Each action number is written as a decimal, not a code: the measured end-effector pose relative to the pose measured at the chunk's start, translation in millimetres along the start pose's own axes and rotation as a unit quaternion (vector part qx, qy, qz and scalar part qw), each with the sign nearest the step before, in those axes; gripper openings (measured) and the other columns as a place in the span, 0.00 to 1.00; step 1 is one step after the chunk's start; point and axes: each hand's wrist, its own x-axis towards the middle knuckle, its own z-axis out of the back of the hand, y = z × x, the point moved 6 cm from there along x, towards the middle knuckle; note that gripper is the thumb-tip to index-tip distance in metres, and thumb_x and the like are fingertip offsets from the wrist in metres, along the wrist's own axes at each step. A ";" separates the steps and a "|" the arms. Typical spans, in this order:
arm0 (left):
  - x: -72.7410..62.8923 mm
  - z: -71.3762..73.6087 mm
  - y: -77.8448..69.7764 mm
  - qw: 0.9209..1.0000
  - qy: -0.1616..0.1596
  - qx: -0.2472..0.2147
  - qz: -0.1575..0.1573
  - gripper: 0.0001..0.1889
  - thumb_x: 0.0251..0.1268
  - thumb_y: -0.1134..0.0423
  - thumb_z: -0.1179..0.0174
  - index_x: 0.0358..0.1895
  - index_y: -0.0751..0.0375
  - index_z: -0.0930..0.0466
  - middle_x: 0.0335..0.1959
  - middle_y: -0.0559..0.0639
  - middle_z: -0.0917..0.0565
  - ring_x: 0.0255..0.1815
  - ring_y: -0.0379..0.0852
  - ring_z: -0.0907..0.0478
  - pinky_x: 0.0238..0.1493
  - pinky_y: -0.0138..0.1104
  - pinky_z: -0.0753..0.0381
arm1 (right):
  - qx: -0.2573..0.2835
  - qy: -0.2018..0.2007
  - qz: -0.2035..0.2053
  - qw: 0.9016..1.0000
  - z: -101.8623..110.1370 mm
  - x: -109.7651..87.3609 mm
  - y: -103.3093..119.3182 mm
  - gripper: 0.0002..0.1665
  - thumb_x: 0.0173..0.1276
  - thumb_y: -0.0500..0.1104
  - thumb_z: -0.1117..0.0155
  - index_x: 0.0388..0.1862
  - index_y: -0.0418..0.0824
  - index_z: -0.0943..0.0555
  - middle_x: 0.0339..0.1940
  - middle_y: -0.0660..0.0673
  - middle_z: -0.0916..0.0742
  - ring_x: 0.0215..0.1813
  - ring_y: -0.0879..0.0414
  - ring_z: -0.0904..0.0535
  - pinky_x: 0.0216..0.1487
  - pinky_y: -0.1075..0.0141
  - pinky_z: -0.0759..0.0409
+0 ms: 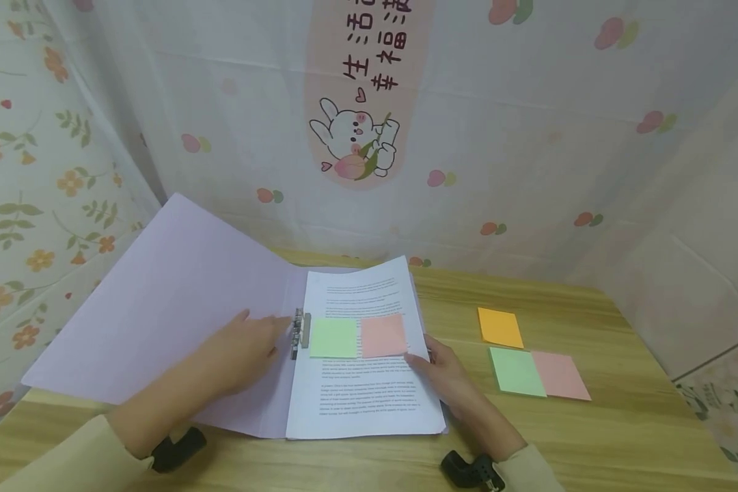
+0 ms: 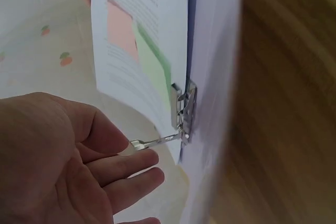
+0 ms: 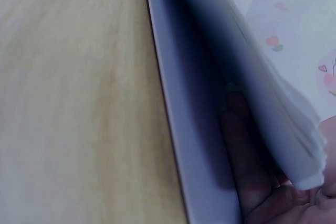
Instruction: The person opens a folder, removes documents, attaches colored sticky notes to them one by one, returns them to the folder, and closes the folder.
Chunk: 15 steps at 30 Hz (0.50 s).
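Observation:
A lilac folder (image 1: 184, 307) lies spread on the table, its left cover lifted at a slant. Inside it is a stack of printed sheets (image 1: 369, 403) with a green sticky note (image 1: 334, 338) and a pink sticky note (image 1: 384, 335) on top. My left hand (image 1: 240, 352) pinches the slim metal lever (image 2: 157, 141) of the folder's clip (image 2: 186, 111) between thumb and index finger; the lever stands out from the clip. At the sheets' right edge, my right hand (image 1: 452, 383) grips the stack, thumb above and fingers (image 3: 244, 150) underneath, raising it off the back cover.
Right of the folder, an orange sticky pad (image 1: 500, 328), a green sticky pad (image 1: 518, 372) and a pink sticky pad (image 1: 562, 375) lie on the wooden table (image 1: 627, 437). A patterned curtain (image 1: 498, 137) hangs behind the table.

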 end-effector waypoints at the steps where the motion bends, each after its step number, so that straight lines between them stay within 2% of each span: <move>1: -1.4 -1.4 -0.6 1.000 -0.003 0.003 0.001 0.25 0.70 0.67 0.41 0.68 0.72 0.28 0.63 0.65 0.19 0.67 0.63 0.22 0.70 0.66 0.33 | 0.000 -0.001 -0.001 1.000 0.0 -0.1 0.1 0.31 0.77 0.38 0.44 0.77 0.44 0.34 0.45 0.41 0.11 0.37 0.53 0.13 0.37 0.64 0.14; 6: -4.6 -7.8 -1.4 1.000 -0.007 -0.003 0.014 0.27 0.69 0.66 0.39 0.69 0.72 0.30 0.66 0.66 0.21 0.69 0.62 0.24 0.70 0.65 0.32 | -0.015 -0.009 -0.003 1.000 1.4 0.5 1.2 0.32 0.76 0.39 0.42 0.77 0.44 0.34 0.44 0.41 0.11 0.36 0.53 0.13 0.36 0.64 0.15; 10: -5.4 -8.9 -3.0 1.000 -0.008 -0.010 0.014 0.27 0.70 0.67 0.40 0.69 0.73 0.30 0.67 0.66 0.22 0.69 0.62 0.24 0.70 0.65 0.32 | -0.066 -0.011 0.015 0.998 2.4 0.7 7.1 0.35 0.76 0.42 0.40 0.79 0.46 0.37 0.47 0.42 0.12 0.36 0.54 0.13 0.38 0.64 0.14; 13: -5.7 -8.2 -4.4 1.000 -0.007 -0.013 0.013 0.27 0.70 0.67 0.41 0.69 0.73 0.31 0.68 0.66 0.23 0.70 0.62 0.25 0.70 0.64 0.32 | -0.143 -0.026 0.040 0.989 5.0 0.0 14.4 0.37 0.74 0.44 0.37 0.79 0.46 0.37 0.48 0.41 0.13 0.36 0.55 0.15 0.38 0.65 0.14; 15: -5.8 -7.9 -5.2 1.000 -0.007 -0.013 0.012 0.26 0.71 0.67 0.42 0.70 0.73 0.31 0.68 0.66 0.23 0.70 0.62 0.25 0.70 0.64 0.32 | -0.201 -0.045 0.053 0.977 8.8 -0.6 19.0 0.39 0.71 0.47 0.34 0.78 0.44 0.35 0.49 0.41 0.13 0.38 0.55 0.16 0.39 0.65 0.15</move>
